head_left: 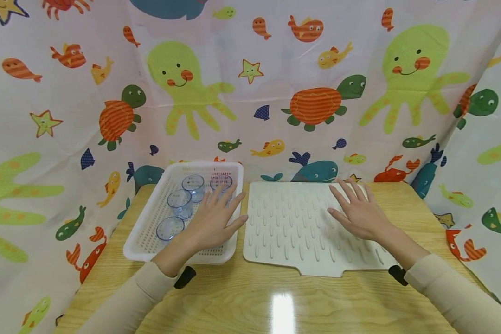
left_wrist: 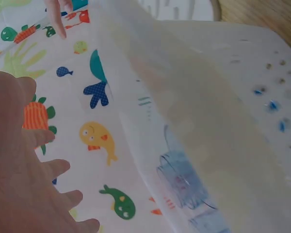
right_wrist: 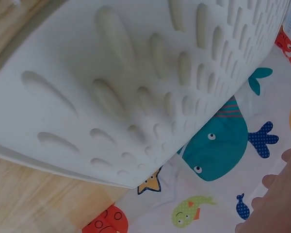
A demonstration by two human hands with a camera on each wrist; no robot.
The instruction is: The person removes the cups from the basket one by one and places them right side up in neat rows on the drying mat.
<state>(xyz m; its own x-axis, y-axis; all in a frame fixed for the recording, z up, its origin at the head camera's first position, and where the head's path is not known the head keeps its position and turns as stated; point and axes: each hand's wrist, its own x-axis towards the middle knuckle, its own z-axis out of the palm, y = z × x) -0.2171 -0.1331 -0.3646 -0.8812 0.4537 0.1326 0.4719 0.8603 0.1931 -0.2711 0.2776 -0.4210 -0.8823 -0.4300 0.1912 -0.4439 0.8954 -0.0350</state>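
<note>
My left hand [head_left: 212,220], fingers spread, hovers over the right side of a white basket [head_left: 150,222] that holds several clear bluish cups [head_left: 170,228]. Over the right part of a white ridged board [head_left: 284,222] is my right hand [head_left: 365,217], its fingers also spread, holding nothing. In the left wrist view the left hand [left_wrist: 29,170] shows at the left edge, with bluish cups [left_wrist: 182,179] in the basket. The right wrist view has the right hand [right_wrist: 276,199] at its lower right edge, beside the board [right_wrist: 63,116].
The basket and board stand side by side on a wooden table [head_left: 234,297]. A curtain [head_left: 250,116] printed with sea animals hangs behind them and at both sides. The board has a small tab at its front edge.
</note>
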